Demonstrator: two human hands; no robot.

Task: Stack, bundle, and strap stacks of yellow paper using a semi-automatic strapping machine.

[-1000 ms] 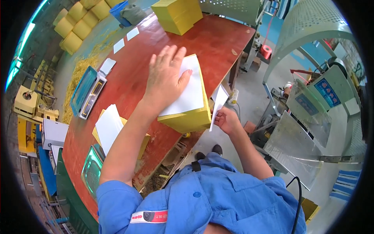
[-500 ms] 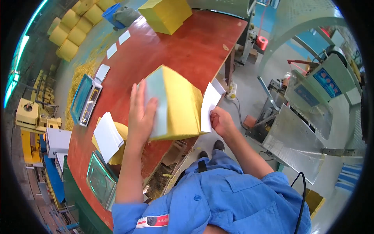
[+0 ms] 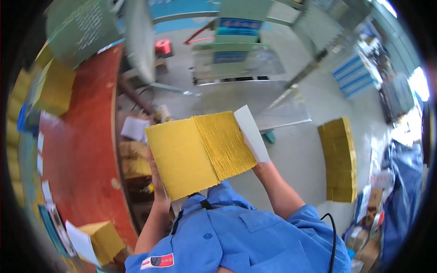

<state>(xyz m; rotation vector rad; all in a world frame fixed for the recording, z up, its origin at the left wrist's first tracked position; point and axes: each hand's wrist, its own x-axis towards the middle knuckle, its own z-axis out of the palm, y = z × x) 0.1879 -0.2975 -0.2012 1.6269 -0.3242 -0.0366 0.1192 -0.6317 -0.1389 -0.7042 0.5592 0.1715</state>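
I hold a thick yellow stack of paper sheets point(image 3: 200, 152) in front of my chest, lifted clear of the red table point(image 3: 86, 150). My left hand point(image 3: 157, 184) grips its lower left edge from beneath, mostly hidden by the stack. My right hand point(image 3: 260, 164) holds the right side, where a white sheet point(image 3: 251, 133) lies against the stack's ribbed edge. The flat yellow face points up and left.
The red table runs down the left, with a yellow stack point(image 3: 54, 88) at its far end and another yellow stack with a white sheet point(image 3: 98, 241) near me. A tall pile of yellow stacks point(image 3: 339, 159) stands on the floor at right. Green machines point(image 3: 236, 41) stand ahead.
The yellow stack has come off the table into both hands. My view has swung right, from the table toward the floor and machines.
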